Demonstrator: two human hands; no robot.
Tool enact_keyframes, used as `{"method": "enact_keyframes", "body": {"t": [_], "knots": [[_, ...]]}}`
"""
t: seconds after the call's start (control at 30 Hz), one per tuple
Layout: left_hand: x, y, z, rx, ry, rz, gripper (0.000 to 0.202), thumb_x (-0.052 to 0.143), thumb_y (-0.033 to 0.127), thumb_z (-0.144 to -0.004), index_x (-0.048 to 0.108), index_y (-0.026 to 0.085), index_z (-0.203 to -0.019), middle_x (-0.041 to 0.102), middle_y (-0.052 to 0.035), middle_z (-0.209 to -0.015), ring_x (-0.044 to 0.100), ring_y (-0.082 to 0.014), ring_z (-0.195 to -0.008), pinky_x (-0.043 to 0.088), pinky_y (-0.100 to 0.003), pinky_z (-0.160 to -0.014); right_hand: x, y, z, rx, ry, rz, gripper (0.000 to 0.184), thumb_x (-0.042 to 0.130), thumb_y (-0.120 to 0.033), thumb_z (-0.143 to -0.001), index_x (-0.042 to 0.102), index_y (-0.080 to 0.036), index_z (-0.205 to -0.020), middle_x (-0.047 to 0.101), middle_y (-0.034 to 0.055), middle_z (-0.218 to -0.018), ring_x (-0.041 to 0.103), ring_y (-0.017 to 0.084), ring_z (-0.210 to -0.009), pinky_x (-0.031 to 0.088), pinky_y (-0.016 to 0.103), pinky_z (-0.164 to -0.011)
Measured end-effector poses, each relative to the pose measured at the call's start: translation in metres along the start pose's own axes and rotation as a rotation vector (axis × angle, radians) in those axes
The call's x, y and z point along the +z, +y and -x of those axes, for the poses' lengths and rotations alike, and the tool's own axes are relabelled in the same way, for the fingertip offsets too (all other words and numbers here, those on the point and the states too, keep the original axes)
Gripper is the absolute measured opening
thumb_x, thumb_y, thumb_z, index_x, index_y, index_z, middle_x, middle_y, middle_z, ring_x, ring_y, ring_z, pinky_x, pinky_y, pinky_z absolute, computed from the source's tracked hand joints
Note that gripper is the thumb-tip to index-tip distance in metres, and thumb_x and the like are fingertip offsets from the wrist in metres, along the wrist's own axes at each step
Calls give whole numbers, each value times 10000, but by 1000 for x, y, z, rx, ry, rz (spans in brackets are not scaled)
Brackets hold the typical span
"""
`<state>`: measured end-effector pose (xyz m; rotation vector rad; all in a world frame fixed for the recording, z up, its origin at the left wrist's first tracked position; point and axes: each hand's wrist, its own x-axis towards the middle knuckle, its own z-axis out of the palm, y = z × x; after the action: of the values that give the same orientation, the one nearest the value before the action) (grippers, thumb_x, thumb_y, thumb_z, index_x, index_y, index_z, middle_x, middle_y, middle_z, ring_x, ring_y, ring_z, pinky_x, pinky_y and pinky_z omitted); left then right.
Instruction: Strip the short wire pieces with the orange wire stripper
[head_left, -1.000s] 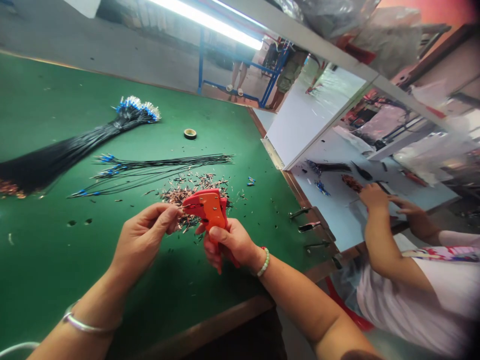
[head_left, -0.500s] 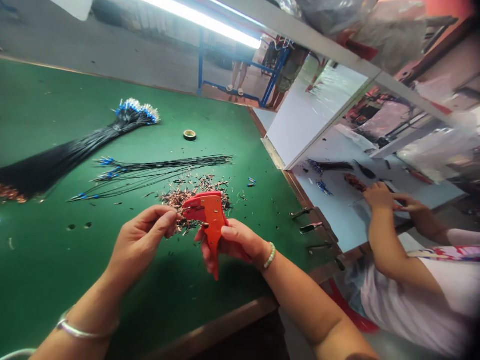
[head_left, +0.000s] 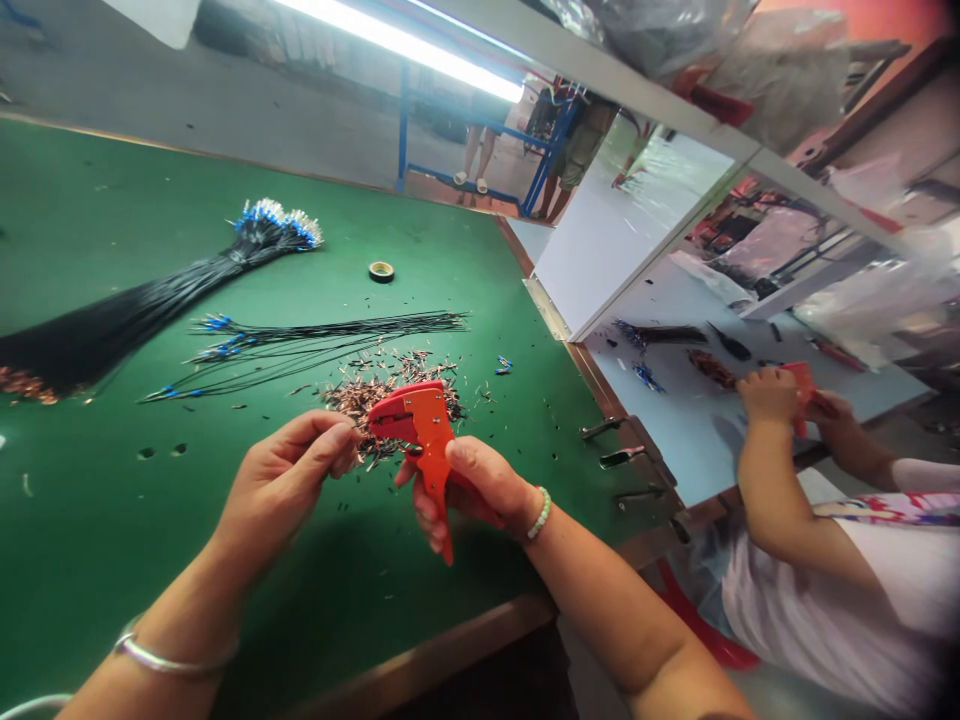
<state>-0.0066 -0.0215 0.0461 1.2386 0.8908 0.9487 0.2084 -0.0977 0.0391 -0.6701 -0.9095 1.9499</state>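
Observation:
My right hand (head_left: 480, 480) is wrapped around an orange-red wire stripper (head_left: 431, 435), its jaws pointing left. Close to those jaws, thumb and fingers of my left hand (head_left: 300, 465) are pinched on a thin wire, mostly hidden by the fingers. Beneath and behind the tool lies a pile of copper and dark wire scraps (head_left: 352, 395). Beyond the pile, several black wires (head_left: 322, 328) with blue ends are laid out loosely on the green tabletop (head_left: 300, 620).
A thick bundle of black wires (head_left: 150, 295) rests at the left. A tape roll (head_left: 381, 271) sits further back. Blue-ended bits (head_left: 503, 366) lie right of the pile. At the adjoining table on the right, a co-worker's hands (head_left: 769, 395) hold another red tool (head_left: 802, 395).
The wire stripper has tilted slightly and shifted a little right, and its jaws are now apart from my left fingers. The co-worker's red tool has come up into view.

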Motion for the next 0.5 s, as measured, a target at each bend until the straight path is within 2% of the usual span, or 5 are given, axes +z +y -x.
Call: {"method": "enact_keyframes", "body": {"t": [0.3, 0.5], "knots": [[5, 2, 0, 7, 46, 123, 322, 798, 483, -784, 703, 176, -802, 595, 4, -648, 521, -115, -620, 449, -240, -638, 0, 5, -1, -2, 34, 39, 586, 721, -628, -854, 649, -88, -1070, 628, 11, -663, 649, 165, -510, 560, 293, -430], [8, 3, 0, -35, 49, 85, 339, 807, 494, -771, 711, 170, -794, 598, -4, -632, 523, -113, -614, 423, -223, -596, -1, 10, -3, -22, 89, 76, 537, 737, -609, -847, 656, -109, -1025, 592, -27, -586, 584, 130, -425, 520, 257, -376]]}}
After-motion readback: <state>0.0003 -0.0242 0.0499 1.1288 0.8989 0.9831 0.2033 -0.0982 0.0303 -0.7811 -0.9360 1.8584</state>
